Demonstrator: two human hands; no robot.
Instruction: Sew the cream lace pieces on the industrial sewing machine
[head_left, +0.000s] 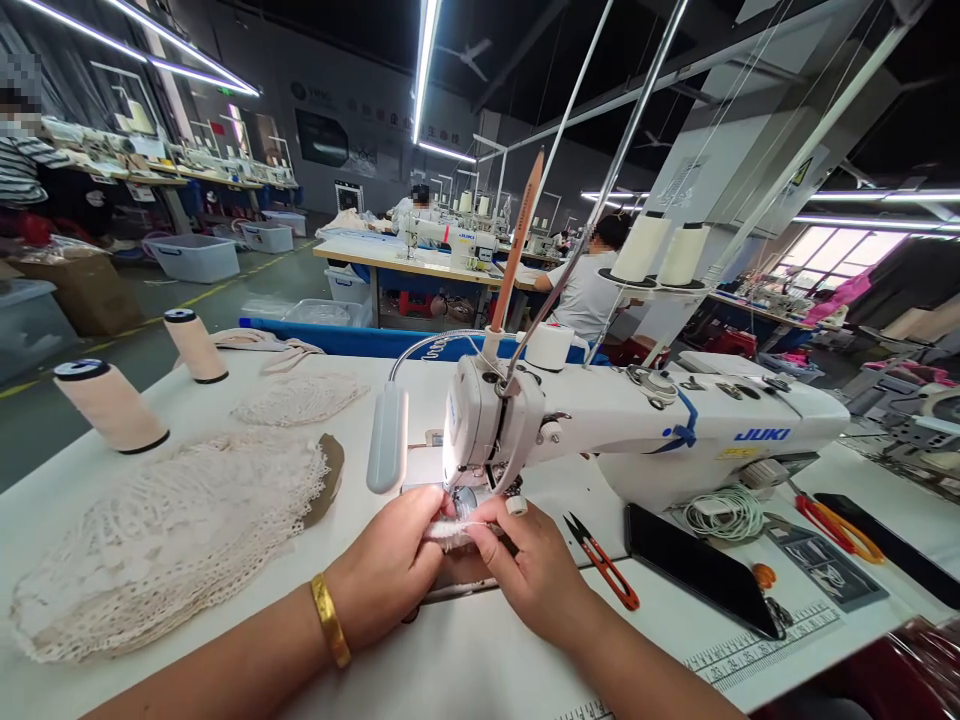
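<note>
A small strip of white lace fabric (452, 533) lies at the needle area of a white sewing machine (491, 420). My left hand (390, 565), with a gold bangle on its wrist, pinches the fabric's left side. Fingers of my right hand (529, 565) close on its right end, beside the presser foot. The machine's lamp (388, 440) lights the spot from the left. To the left on the table lies a stack of cream lace pieces (165, 530), with a smaller lace piece (300, 398) behind it.
Orange thread snips (604, 562), a black phone (701, 565), a coiled white cable (724, 512) and red-and-yellow scissors (838, 527) lie to the right. Two peach thread cones (112, 405) stand at the left edge. Other people sit at machines beyond.
</note>
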